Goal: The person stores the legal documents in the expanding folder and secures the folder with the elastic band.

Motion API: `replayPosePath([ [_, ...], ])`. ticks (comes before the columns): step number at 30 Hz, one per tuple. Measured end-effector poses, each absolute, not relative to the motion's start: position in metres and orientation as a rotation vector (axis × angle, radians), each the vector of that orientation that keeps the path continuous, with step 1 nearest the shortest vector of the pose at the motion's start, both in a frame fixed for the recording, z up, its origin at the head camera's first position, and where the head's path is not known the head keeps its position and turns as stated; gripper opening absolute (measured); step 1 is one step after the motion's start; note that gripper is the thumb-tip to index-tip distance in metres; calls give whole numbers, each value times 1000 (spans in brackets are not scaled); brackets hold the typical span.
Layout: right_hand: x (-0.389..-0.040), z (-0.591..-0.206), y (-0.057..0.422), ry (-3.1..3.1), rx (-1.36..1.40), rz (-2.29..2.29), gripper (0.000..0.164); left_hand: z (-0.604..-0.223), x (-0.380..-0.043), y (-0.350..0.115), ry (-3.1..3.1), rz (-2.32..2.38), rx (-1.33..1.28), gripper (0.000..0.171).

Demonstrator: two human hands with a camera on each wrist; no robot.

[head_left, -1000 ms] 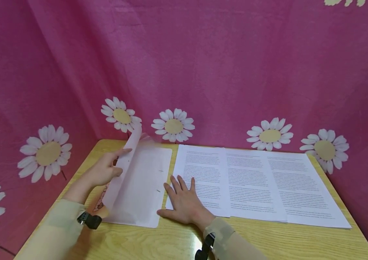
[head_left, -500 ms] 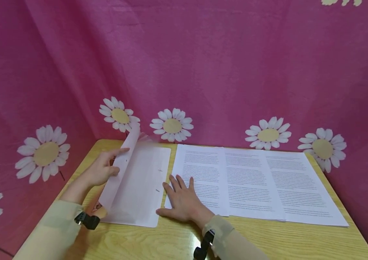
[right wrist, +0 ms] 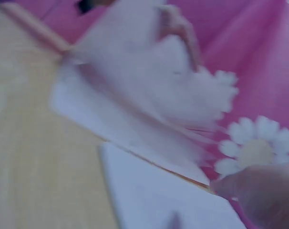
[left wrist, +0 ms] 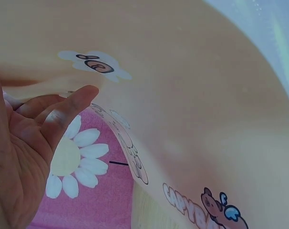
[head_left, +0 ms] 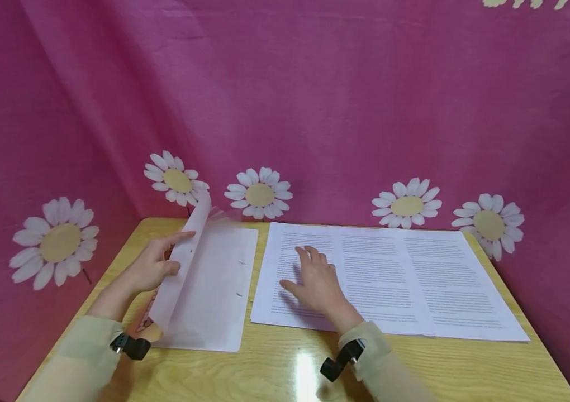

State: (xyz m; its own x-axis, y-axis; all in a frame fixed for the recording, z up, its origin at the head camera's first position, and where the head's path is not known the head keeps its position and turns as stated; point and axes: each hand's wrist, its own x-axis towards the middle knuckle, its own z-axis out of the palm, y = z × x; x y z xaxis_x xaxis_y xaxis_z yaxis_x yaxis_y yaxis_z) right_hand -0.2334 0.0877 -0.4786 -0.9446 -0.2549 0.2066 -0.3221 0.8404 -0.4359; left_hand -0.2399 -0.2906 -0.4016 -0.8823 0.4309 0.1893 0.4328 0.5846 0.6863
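A file folder (head_left: 214, 301) stands partly open at the left of the table. Its cover, orange-brown with capybara cartoons outside (left wrist: 182, 109) and pale inside, is curled upward. My left hand (head_left: 154, 267) holds this cover by its free side, thumb and fingers on either face. Clear plastic sleeves show behind the raised cover. Right of the folder lie three overlapping printed sheets or stacks of paper (head_left: 380, 290). Over the leftmost printed paper (head_left: 270, 301) my right hand (head_left: 317, 285) hovers, fingers spread and slightly bent, its shadow beneath. The right wrist view is blurred.
The wooden table (head_left: 245, 374) runs up to a pink curtain (head_left: 305, 111) with daisy prints, behind and at both sides. A black wrist camera (head_left: 131, 345) sits on the left sleeve, and another wrist camera (head_left: 342, 360) on the right sleeve.
My right hand has lifted from the left edge of the printed paper and moved right and farther in over it. My left hand still holds the folder cover up. The head view has shifted slightly.
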Motion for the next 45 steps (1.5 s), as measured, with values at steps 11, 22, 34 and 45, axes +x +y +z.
replayPosePath([
  [11,-257,-484,149,-2918,92,925,101,-405,-241,-289,-2758,-1228,-786,74],
  [22,-260,-487,156,-2970,-96,908,110,-403,-236,-293,-2776,-1173,-766,74],
  [34,-265,-481,160,-3037,-225,938,91,-402,-236,-290,-2765,-1198,-765,74],
  [45,-264,-473,160,-3068,-267,953,76,-402,-237,-290,-2774,-1211,-752,74],
])
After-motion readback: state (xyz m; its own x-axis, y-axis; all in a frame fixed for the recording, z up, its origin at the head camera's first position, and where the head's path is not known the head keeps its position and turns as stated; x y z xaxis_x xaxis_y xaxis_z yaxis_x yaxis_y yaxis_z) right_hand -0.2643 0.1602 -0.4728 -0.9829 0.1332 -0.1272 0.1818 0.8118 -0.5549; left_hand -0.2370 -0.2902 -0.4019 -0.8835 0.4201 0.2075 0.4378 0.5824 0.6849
